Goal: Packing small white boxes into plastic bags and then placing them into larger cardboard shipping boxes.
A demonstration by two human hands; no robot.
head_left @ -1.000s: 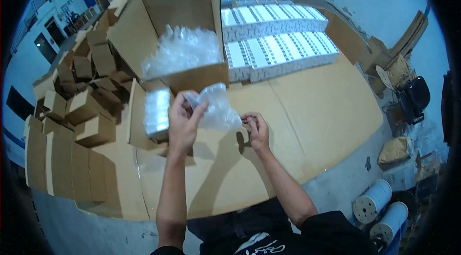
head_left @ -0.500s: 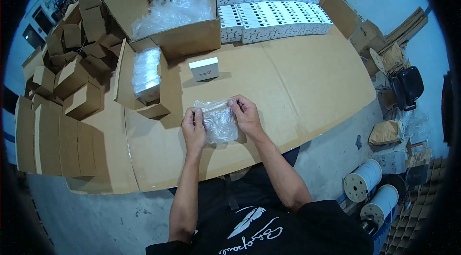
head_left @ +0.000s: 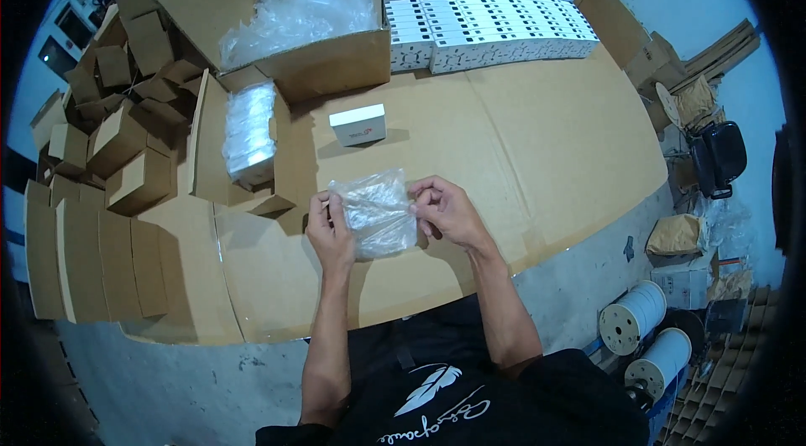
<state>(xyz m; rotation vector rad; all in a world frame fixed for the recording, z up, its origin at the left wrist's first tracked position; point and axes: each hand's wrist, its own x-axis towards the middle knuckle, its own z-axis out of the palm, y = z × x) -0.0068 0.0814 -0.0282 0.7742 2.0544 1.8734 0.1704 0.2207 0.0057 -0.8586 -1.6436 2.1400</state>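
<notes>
Gripping bag (head_left: 379,215) | left hand (head_left: 331,234): left edge pinched | right hand (head_left: 448,213): right edge pinched | risk: possible tear if overpulled

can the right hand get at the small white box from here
Probably yes: the small white box stands by itself beyond the plastic bag, with nothing tall between it and the right hand, which is at the bag's edge.

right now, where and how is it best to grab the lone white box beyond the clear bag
Probably pinch the white box across its long front face and hidden back, near the middle, coming down from above, beyond the clear bag. It looks wider than it is deep, its top is uncovered, and the open carton stands apart to its left.
</notes>
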